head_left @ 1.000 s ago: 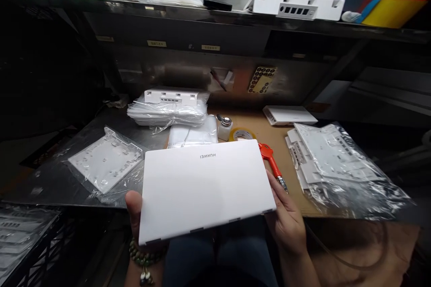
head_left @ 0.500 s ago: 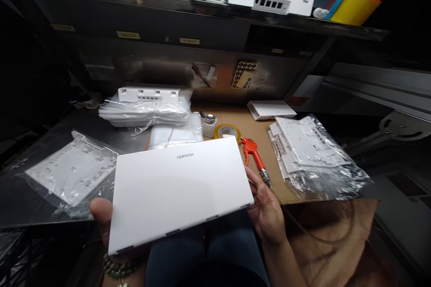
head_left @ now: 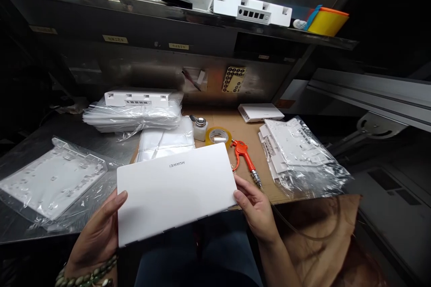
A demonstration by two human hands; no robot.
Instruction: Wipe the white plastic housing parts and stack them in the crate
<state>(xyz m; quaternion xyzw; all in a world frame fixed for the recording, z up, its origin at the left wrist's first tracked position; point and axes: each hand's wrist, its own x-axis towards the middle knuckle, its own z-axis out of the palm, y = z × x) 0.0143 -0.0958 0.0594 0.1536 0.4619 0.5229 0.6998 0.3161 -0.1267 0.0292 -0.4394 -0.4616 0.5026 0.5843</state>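
Observation:
A white plastic housing cover [head_left: 175, 197] marked HUAWEI, its lettering upside down to me, is held up before the table's front edge. My left hand [head_left: 101, 224] grips its left edge, thumb on the top face and fingers hidden beneath. At the opposite end my right hand [head_left: 254, 204] holds the right edge, with the thumb near the lower corner. Just beyond the cover lie an orange air blow gun [head_left: 245, 157] and a roll of yellowish tape [head_left: 227, 133]. A white housing part in clear plastic [head_left: 54, 179] lies left of my left hand.
Bagged white parts [head_left: 296, 148] lie at the right. Stacked plastic bags [head_left: 131, 119] carry a white housing [head_left: 136, 98] at back left. A small pump bottle [head_left: 200, 130] and another white cover [head_left: 261, 112] stand behind. The overhead shelf [head_left: 141, 9] holds a yellow container [head_left: 326, 22]. A hose runs off the blow gun.
The cover has tilted, so its lower-edge tabs show less. My left thumb now lies over its top face, and my right thumb has come onto the right edge. The view has shifted slightly.

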